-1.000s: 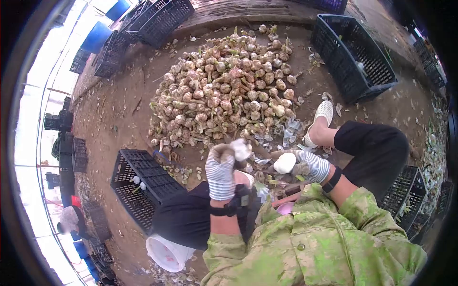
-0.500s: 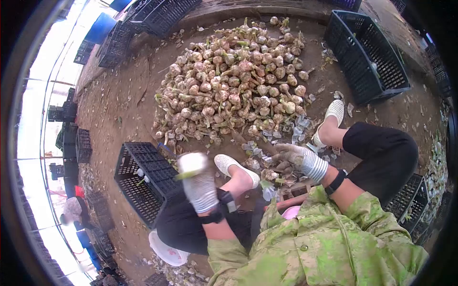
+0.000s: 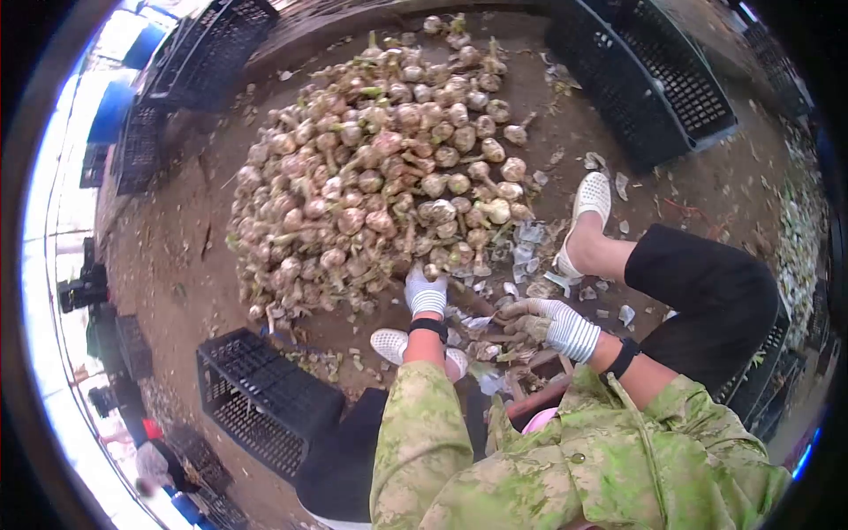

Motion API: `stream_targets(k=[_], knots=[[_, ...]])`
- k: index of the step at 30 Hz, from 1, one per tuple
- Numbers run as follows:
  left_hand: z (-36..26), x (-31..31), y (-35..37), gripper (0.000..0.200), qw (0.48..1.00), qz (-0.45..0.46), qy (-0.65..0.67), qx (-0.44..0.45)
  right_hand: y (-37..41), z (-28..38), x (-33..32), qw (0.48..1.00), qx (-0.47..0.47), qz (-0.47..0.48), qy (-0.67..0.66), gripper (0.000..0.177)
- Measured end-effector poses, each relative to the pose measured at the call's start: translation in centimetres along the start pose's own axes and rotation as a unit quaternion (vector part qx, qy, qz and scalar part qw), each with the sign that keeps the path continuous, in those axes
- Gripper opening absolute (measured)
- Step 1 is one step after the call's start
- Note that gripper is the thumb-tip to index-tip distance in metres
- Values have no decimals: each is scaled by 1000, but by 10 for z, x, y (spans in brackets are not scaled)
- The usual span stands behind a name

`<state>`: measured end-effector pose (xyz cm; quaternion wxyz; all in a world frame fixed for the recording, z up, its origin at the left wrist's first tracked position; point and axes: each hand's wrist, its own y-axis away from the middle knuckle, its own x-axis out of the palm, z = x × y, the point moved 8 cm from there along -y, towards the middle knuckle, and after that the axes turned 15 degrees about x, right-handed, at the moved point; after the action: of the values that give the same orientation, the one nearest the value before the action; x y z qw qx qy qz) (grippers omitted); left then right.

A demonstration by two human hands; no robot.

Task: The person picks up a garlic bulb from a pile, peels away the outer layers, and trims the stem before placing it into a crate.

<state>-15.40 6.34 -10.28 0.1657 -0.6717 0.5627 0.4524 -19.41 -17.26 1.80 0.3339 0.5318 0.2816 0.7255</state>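
My left hand (image 3: 427,291), in a white glove with a striped cuff, reaches to the near edge of a large heap of garlic (image 3: 371,177). Its fingers close round a garlic bulb (image 3: 432,271) there. My right hand (image 3: 555,326), gloved alike, stays low before my lap with its fingers curled together; what they hold, if anything, is hidden. Under and beside it lie loose garlic skins (image 3: 495,382) and a reddish-brown wooden piece (image 3: 541,395).
A black plastic crate (image 3: 265,397) stands to my left, and more crates (image 3: 640,84) stand at the far right. Further crates (image 3: 216,53) line the far left. My feet in white perforated shoes (image 3: 592,196) flank the work spot. Skin scraps litter the dirt floor (image 3: 190,238).
My left hand has moved from beside the left crate forward to the heap. The pale bulb with a green stem it held is gone from it. My right hand has barely moved.
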Motion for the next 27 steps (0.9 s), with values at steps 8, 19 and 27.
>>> stream_targets(k=[8, 19, 27], knots=[[-12, -33, 55, 38, 948, -100, 300, -21, -1, 23, 1, 965, -134, -122, 188, 39], [-177, -102, 181, 72, 920, -63, 304, 240, 39, 28, 23, 955, -212, -55, 200, 26], [-204, -114, 205, 69, 927, -139, 104, 334, 42, 12, 20, 985, -164, 0, 57, 31]])
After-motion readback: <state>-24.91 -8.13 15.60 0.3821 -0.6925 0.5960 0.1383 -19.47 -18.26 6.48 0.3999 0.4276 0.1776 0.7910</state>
